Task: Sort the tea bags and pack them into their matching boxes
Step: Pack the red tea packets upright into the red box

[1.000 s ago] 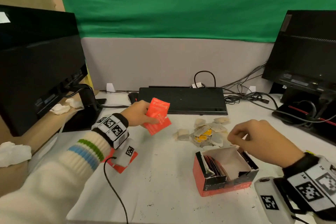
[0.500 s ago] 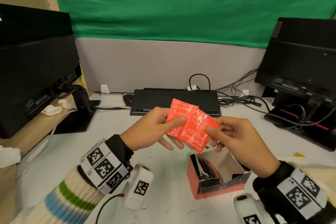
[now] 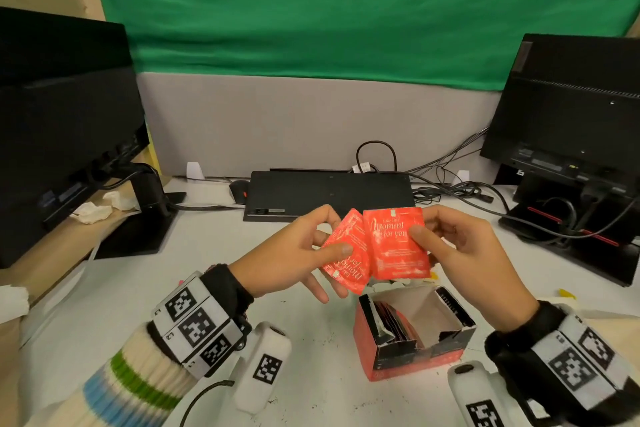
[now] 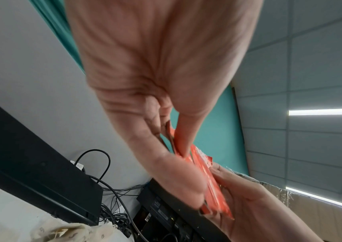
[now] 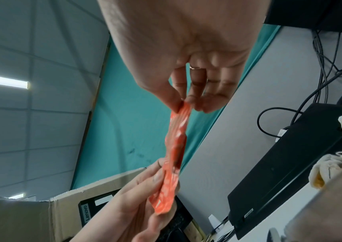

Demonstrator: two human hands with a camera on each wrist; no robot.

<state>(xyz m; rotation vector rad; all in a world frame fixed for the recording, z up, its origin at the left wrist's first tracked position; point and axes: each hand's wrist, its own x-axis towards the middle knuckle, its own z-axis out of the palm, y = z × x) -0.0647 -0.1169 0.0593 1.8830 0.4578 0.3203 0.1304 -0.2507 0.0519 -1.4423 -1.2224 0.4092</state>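
Held above the open red box [image 3: 412, 340] on the bench [image 3: 311, 357]: two red tea sachets, overlapping, the tilted sachet [image 3: 346, 253] pinched in the left grip [image 3: 294, 256], the upright sachet [image 3: 394, 243] pinched in the right grip [image 3: 460, 253].

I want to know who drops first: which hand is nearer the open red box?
Right. The right hand holds its red packet above the box; the left hand holds its own packet off to the box's left.
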